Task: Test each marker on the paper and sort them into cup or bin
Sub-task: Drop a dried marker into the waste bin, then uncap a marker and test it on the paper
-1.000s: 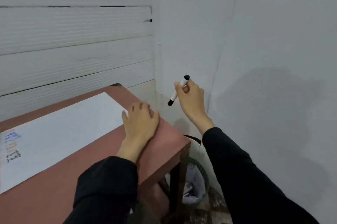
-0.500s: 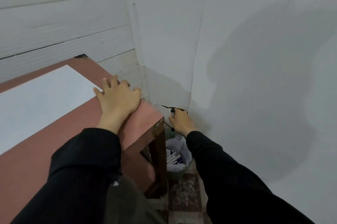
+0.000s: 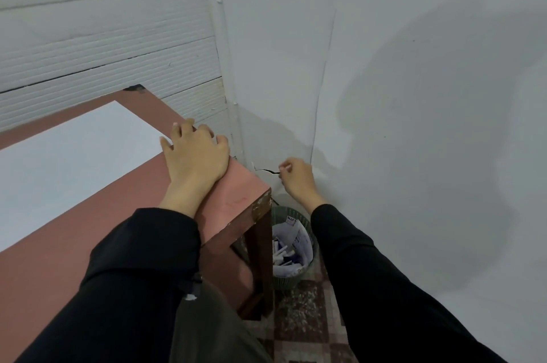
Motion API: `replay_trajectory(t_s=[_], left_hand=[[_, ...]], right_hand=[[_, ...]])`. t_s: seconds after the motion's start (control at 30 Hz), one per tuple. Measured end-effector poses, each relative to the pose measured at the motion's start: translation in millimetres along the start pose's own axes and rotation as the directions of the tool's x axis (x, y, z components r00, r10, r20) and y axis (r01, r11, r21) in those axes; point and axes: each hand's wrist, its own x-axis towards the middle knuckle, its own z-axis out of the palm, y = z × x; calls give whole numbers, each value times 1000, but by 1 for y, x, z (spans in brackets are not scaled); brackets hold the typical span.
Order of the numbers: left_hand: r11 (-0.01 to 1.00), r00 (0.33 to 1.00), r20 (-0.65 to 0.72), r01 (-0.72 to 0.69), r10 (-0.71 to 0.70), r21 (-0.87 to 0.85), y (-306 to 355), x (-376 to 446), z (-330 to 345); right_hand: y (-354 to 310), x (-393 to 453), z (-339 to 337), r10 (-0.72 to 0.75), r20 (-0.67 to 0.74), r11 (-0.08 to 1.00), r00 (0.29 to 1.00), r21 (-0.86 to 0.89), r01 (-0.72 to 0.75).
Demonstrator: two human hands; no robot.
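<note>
Right hand (image 3: 297,177) loosely curled, empty, above bin (image 3: 307,269); binned markers (image 3: 279,253) slanting up-right.

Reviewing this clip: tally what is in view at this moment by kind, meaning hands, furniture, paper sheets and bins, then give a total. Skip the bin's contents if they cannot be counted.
Hands: 2, left hand resting on the table, right hand above the bin
Reddish-brown wooden table: 1
White paper sheet: 1
Green slatted plastic bin: 1, contents too jumbled to count
Total: 5
</note>
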Motion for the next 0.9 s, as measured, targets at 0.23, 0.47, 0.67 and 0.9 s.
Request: replay_trajectory(t_s=[0.23,0.47,0.67,0.9], left_hand=[[912,960,-252,7,-121,-410,-16,-14,-33],[924,870,-412,115,-271,-365,-124,-22,-85],[954,833,-464,263,-301,-146,-217,-51,-122],[869,803,-473,475,-363,140,-278,-72,-146]], right_hand=[[-136,-14,-27,-338,-116,932,934,99,350],[-238,-54,24,-585,-5,810,811,50,585],[-285,-97,116,-666,220,732,713,4,682],[-306,-123,187,-704,373,578,605,-194,792]])
